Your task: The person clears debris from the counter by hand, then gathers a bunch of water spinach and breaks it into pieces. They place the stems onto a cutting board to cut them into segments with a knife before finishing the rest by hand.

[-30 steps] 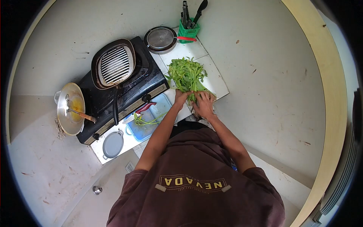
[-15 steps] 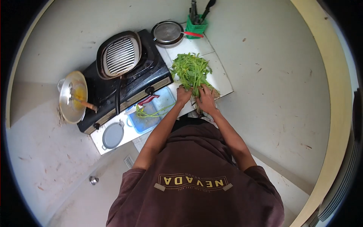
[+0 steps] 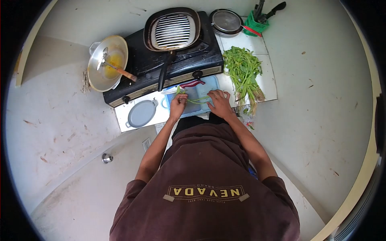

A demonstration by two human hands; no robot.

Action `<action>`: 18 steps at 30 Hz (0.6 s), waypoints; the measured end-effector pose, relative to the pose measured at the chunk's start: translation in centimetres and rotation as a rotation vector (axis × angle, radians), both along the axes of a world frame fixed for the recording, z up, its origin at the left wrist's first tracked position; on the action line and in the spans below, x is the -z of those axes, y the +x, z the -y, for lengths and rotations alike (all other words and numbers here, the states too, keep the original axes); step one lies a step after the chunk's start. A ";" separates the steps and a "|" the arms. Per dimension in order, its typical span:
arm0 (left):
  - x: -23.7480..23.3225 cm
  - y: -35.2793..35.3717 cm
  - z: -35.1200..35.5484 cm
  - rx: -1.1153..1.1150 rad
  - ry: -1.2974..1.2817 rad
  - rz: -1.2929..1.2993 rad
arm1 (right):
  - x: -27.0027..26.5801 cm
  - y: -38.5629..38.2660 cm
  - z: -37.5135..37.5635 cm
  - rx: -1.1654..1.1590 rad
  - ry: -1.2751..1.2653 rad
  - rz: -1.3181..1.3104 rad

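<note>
A thin green leafy stalk (image 3: 196,100) stretches over the blue cutting board (image 3: 212,86). At its leafy end, my left hand (image 3: 178,107) is closed on it. My right hand (image 3: 220,105) has its fingers curled at the other end, over the board's right part. Beyond my hands lies a knife with a red handle (image 3: 192,84), its blade partly on the board's far left corner. To the right of my right hand, a bunch of leafy greens (image 3: 243,72) rests on the white tiles, roots toward me.
A black gas stove (image 3: 140,68) carries a grill pan (image 3: 172,32). On the left are a pot with a wooden-handled utensil (image 3: 106,76) and a grey oval plate (image 3: 142,114). Strainers (image 3: 226,21) and a green utensil basket (image 3: 255,25) stand at the back right.
Both hands have left the bunch of greens and moved left to the cutting board, where they now hold the single stalk. The view has shifted, too.
</note>
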State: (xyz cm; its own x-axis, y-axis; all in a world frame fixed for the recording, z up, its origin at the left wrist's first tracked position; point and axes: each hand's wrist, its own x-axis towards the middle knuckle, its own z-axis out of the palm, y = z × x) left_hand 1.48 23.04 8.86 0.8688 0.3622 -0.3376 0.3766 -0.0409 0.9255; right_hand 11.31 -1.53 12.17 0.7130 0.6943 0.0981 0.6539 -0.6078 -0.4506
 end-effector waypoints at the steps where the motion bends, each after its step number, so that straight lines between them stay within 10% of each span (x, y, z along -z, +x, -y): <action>1: 0.0 -1.1 -1.1 -0.040 -0.045 -0.019 | 0.9 -0.5 -1.0 -0.017 -0.012 0.005; 18: -0.7 -2.7 -8.1 0.474 -0.023 -0.009 | 0.6 -4.0 -5.3 0.191 -0.067 -0.110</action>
State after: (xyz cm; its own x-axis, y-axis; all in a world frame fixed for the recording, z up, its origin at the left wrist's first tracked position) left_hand -1.18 31.17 9.59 0.9336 -0.0811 -0.3489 0.3293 -0.1891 0.9251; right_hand 7.32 3.73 11.52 0.8362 0.5477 -0.0293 0.4730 -0.7472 -0.4669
